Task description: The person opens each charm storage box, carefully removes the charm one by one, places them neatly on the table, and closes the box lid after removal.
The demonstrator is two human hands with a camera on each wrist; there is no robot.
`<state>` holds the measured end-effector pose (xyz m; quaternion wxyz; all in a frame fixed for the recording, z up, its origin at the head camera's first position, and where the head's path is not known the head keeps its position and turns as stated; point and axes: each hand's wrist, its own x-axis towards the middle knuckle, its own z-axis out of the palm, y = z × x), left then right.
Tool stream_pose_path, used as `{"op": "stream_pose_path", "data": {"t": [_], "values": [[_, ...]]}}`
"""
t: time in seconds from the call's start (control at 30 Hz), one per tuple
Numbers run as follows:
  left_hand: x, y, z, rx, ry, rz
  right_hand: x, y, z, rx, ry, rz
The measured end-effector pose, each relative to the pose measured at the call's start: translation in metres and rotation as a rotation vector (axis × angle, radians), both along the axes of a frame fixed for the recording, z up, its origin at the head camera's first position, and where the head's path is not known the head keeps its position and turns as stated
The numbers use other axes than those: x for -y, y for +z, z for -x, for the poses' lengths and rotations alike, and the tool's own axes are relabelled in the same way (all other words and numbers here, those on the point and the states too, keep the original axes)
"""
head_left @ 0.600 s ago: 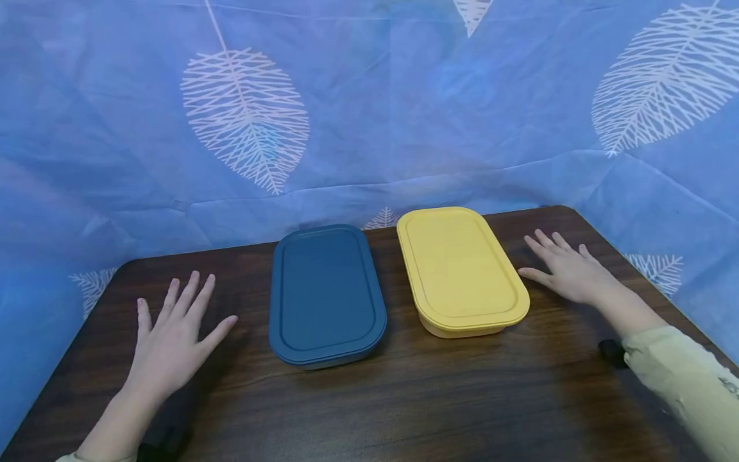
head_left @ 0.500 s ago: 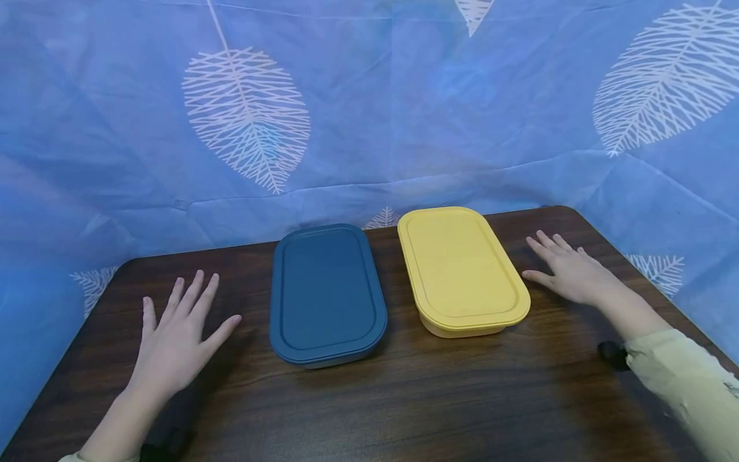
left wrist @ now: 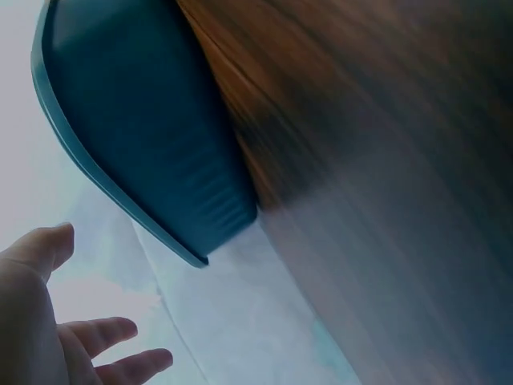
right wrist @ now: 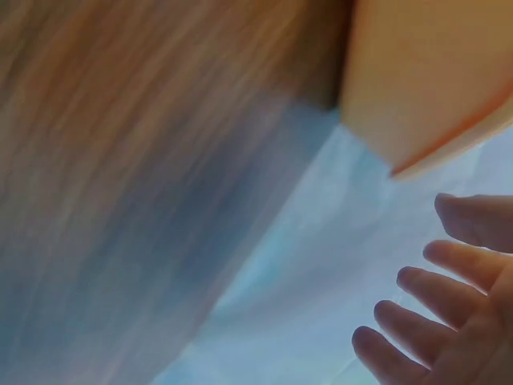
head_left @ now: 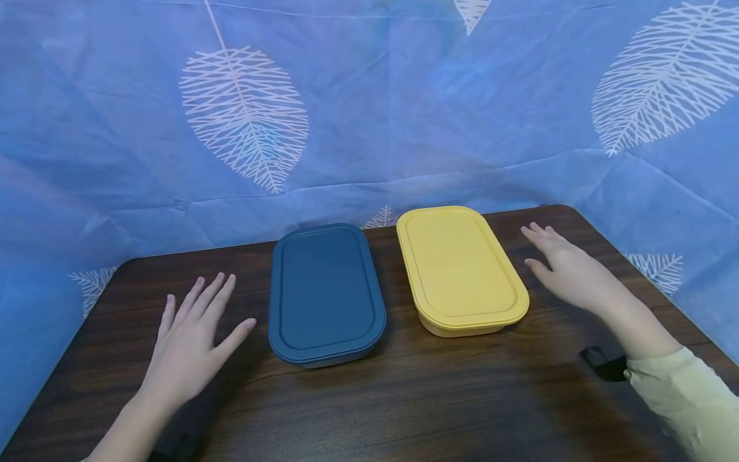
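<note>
A dark blue lidded food container (head_left: 327,292) sits left of the middle of the table, with a yellow lidded food container (head_left: 462,266) to its right. My left hand (head_left: 187,346), fingers spread, is to the left of the blue container and apart from it. To the right of the yellow container is my right hand (head_left: 577,273), its fingers extended and its thumb tip near the container's side. Both hands hold nothing. The left wrist view shows the ribbed side of the blue container (left wrist: 152,128); the right wrist view shows the wall of the yellow container (right wrist: 425,80).
The dark wood-grain table (head_left: 439,398) has rounded far corners. Blue cloth (head_left: 392,115) with white leaf prints hangs behind it and along its sides. A black strap (head_left: 603,364) shows under the right wrist.
My left hand has moved right, towards the blue container. The right hand has turned, its fingers closer together and its wrist shifted slightly. Both containers have stayed in place.
</note>
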<state>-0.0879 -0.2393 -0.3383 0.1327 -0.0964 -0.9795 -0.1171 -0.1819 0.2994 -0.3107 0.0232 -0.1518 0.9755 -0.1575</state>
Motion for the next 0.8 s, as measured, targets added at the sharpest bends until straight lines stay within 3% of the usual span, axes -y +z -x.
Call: {"op": "stream_pose_path", "data": {"t": [0.17, 0.43, 0.63, 0.8], "values": [[-0.008, 0.002, -0.005, -0.015, -0.037, -0.024, 0.025, 0.007, -0.013, -0.068, 0.021, 0.076], [-0.019, 0.001, -0.008, -0.002, -0.063, -0.027, 0.069, 0.007, -0.028, -0.186, 0.125, 0.131], [-0.026, -0.003, -0.006, 0.012, -0.073, -0.03, 0.105, 0.003, -0.035, -0.164, 0.197, 0.135], [-0.031, -0.006, -0.003, 0.036, -0.081, -0.014, 0.132, 0.002, -0.042, -0.082, 0.25, 0.188]]}}
